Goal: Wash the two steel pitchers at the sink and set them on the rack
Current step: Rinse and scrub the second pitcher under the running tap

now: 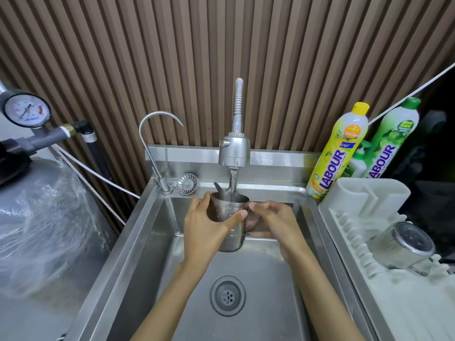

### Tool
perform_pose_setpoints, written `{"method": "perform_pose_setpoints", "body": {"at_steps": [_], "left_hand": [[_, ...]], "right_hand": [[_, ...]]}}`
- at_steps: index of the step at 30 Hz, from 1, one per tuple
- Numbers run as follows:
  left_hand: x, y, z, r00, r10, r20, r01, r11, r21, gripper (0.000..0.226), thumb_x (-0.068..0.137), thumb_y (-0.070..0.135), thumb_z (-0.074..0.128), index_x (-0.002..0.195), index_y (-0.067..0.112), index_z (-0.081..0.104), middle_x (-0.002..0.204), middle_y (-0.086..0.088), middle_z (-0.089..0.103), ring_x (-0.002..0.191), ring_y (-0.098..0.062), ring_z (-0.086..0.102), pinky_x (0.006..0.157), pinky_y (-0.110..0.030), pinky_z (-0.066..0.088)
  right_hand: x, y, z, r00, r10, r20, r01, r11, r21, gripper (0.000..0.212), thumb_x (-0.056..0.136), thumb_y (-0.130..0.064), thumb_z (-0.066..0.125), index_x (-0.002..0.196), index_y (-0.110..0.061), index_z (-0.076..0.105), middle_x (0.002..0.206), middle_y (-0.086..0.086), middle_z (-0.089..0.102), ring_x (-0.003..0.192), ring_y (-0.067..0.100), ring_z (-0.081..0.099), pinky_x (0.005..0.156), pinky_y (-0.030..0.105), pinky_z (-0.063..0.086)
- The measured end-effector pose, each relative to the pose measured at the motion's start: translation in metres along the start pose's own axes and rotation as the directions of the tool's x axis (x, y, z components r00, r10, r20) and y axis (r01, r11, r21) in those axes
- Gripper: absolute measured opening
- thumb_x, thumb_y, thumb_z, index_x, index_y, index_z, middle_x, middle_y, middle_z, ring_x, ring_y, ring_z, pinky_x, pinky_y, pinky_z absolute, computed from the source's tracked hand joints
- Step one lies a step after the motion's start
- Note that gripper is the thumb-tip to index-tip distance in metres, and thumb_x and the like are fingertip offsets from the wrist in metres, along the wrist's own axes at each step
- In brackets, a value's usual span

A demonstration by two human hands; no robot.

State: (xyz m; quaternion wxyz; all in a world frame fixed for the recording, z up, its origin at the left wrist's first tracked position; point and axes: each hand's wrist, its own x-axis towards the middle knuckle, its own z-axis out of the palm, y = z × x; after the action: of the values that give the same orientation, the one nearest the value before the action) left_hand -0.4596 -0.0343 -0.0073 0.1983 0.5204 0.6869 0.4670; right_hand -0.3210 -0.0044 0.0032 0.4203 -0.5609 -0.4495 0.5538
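Both hands grip steel pitcher [230,225] upright under running faucet [234,151].

Rear wall [172,57] — vertical brown slats alternating with dark grooves, evenly lit from above. At left, a grey tank [37,217] partly wrapped in clear plastic film, carrying a pressure gauge [25,110] on grey pipework. A white cord [98,172] runs diagonally across the lower slats. At right — two dish-soap bottles, one yellow [338,151] and one green [391,141], upright against a dark area.
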Motion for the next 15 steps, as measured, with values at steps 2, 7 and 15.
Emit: {"method": "perform_pose_setpoints", "body": {"at_steps": [2, 7, 15], "left_hand": [[-0.001, -0.003, 0.003, 0.991, -0.085, 0.102, 0.093, 0.993, -0.07, 0.041, 0.059, 0.047, 0.083, 0.091, 0.026, 0.069, 0.084, 0.005, 0.061, 0.079, 0.0, 0.059, 0.068, -0.002, 0.038], [-0.004, -0.004, 0.012, 0.942, -0.151, 0.3, 0.269, 0.875, -0.403, 0.034, 0.065, 0.017, 0.084, 0.094, 0.029, 0.068, 0.083, 0.012, 0.075, 0.083, 0.0, 0.068, 0.071, -0.008, 0.046], [0.012, 0.003, 0.0, 0.986, 0.164, -0.019, -0.16, 0.92, -0.357, 0.075, 0.053, 0.007, 0.087, 0.118, 0.024, 0.056, 0.116, 0.011, 0.06, 0.113, -0.004, 0.056, 0.097, -0.016, 0.041]], "right_hand": [[0.0, -0.007, -0.003, 0.992, -0.078, -0.1, 0.055, 0.974, -0.219, 0.021, 0.078, -0.026, 0.071, 0.066, -0.013, 0.06, 0.076, 0.014, 0.071, 0.075, 0.03, 0.07, 0.071, 0.047, 0.058], [-0.01, -0.024, -0.001, 0.916, -0.386, -0.107, 0.258, 0.773, -0.579, 0.022, 0.081, -0.024, 0.068, 0.067, -0.019, 0.052, 0.081, 0.006, 0.07, 0.08, 0.024, 0.064, 0.071, 0.03, 0.049], [0.003, -0.004, 0.003, 0.969, -0.235, 0.074, 0.219, 0.959, 0.179, 0.019, 0.085, -0.004, 0.062, 0.074, -0.005, 0.047, 0.108, 0.002, 0.07, 0.103, 0.014, 0.065, 0.095, 0.029, 0.05]]}}
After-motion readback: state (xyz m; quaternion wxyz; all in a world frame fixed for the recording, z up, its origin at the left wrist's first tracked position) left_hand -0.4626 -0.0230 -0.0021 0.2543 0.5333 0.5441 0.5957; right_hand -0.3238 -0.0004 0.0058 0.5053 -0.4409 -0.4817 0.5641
